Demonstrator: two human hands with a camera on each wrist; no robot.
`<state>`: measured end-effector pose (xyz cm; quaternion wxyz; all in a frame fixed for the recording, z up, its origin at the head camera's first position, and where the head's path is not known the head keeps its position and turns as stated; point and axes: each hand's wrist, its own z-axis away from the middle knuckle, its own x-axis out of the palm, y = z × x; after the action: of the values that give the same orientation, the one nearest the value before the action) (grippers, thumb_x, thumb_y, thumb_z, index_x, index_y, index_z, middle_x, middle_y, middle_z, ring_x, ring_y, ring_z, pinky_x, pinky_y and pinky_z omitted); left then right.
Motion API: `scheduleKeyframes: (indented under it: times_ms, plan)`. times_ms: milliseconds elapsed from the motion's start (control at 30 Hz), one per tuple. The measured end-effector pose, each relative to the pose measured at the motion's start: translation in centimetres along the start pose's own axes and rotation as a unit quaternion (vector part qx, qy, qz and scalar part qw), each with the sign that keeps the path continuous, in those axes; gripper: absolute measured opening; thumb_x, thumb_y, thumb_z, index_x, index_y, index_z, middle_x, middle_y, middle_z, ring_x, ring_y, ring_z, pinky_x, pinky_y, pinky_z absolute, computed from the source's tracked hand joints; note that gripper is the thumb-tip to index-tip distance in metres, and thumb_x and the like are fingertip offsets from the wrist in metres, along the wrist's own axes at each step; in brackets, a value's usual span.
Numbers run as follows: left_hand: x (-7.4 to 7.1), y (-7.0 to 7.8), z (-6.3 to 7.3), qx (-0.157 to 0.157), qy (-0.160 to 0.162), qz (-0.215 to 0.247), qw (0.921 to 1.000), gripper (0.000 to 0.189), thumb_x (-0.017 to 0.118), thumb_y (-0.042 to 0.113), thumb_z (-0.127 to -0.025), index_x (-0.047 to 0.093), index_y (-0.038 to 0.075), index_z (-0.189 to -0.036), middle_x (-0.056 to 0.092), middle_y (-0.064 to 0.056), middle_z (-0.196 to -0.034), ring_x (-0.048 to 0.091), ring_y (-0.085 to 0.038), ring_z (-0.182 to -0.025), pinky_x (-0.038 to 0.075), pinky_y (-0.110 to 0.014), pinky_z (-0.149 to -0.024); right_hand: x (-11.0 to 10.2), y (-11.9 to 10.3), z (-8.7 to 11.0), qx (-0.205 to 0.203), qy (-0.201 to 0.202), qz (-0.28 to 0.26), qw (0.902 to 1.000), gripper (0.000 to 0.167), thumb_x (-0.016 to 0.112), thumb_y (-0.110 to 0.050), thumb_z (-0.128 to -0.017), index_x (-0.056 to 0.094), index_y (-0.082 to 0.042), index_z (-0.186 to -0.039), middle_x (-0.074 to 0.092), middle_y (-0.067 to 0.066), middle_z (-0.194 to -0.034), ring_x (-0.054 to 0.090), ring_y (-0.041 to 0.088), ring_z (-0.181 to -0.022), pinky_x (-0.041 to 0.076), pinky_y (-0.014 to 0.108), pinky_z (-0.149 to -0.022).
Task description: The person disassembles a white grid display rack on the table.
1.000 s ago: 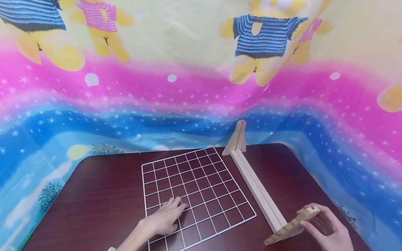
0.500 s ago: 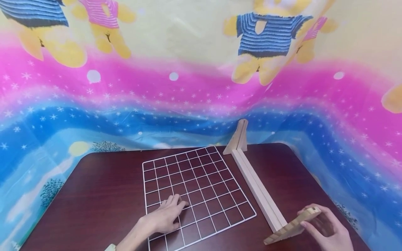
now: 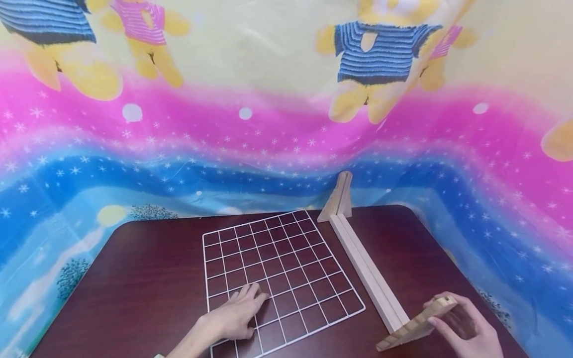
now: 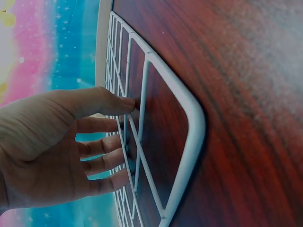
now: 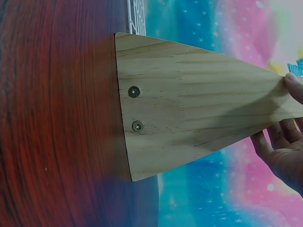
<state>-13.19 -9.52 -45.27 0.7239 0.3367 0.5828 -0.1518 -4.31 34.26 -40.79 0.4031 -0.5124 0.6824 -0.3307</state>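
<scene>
A white wire grid panel [image 3: 279, 278] lies flat on the dark red-brown table. My left hand [image 3: 235, 313] rests on its near left part, fingertips and thumb touching down at the wires with the fingers spread and lightly bent, as the left wrist view also shows. To the right stands a wooden frame: a long grooved bar [image 3: 369, 271] joins two tapered end boards. My right hand [image 3: 474, 325] grips the narrow top of the near end board [image 5: 189, 104] between thumb and fingers. Two bolt heads [image 5: 134, 91] show near that board's wide base, which stands on the table.
The far end board [image 3: 337, 199] stands upright at the table's back edge. A colourful curtain [image 3: 268, 124] with bears and stars hangs behind and around the table [image 3: 147, 278]. The grid's right edge lies close beside the bar.
</scene>
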Motion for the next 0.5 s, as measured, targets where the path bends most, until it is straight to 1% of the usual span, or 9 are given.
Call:
scheduleKeyframes:
  times_ms: [67, 200, 367, 500]
  plan:
    - [0.0, -0.1, 0.0, 0.002, -0.001, 0.000, 1.0000, 0.073, 0.080, 0.012, -0.066, 0.050, 0.006, -0.133, 0.041, -0.003, -0.118, 0.043, -0.024, -0.114, 0.042, -0.046, -0.095, 0.1, -0.1, 0.0, 0.003, 0.003, -0.001, 1.0000, 0.048, 0.060, 0.031, -0.073, 0.042, 0.024, -0.117, 0.068, 0.008, -0.100, 0.066, 0.013, -0.096, 0.051, 0.022, -0.080]
    - [-0.1, -0.5, 0.0, 0.006, -0.006, 0.012, 0.9999, 0.075, 0.080, 0.012, -0.068, 0.049, 0.006, -0.136, 0.041, -0.002, -0.121, 0.042, -0.023, -0.116, 0.041, -0.047, -0.096, 0.1, 0.0, 0.0, -0.007, 0.003, -0.001, 1.0000, 0.048, 0.060, 0.030, -0.074, 0.042, 0.023, -0.118, 0.068, 0.006, -0.101, 0.066, 0.012, -0.097, 0.051, 0.022, -0.079]
    - [-0.1, -0.9, 0.0, 0.020, -0.006, 0.016, 0.9997, 0.074, 0.080, 0.011, -0.069, 0.049, 0.006, -0.136, 0.040, 0.000, -0.120, 0.041, -0.020, -0.114, 0.042, -0.045, -0.094, 0.3, 0.1, 0.1, -0.014, 0.020, -0.026, 0.9994, 0.049, 0.059, 0.032, -0.074, 0.045, 0.020, -0.119, 0.068, 0.006, -0.103, 0.066, 0.012, -0.096, 0.052, 0.021, -0.077]
    - [-0.2, -1.2, 0.1, 0.023, -0.005, 0.018, 0.9996, 0.075, 0.080, 0.012, -0.069, 0.048, 0.006, -0.137, 0.040, -0.001, -0.121, 0.040, -0.020, -0.113, 0.042, -0.045, -0.095, 0.5, -0.1, 0.1, -0.011, 0.024, -0.023, 0.9994, 0.050, 0.057, 0.034, -0.073, 0.046, 0.019, -0.119, 0.068, 0.004, -0.103, 0.067, 0.011, -0.096, 0.052, 0.021, -0.077]
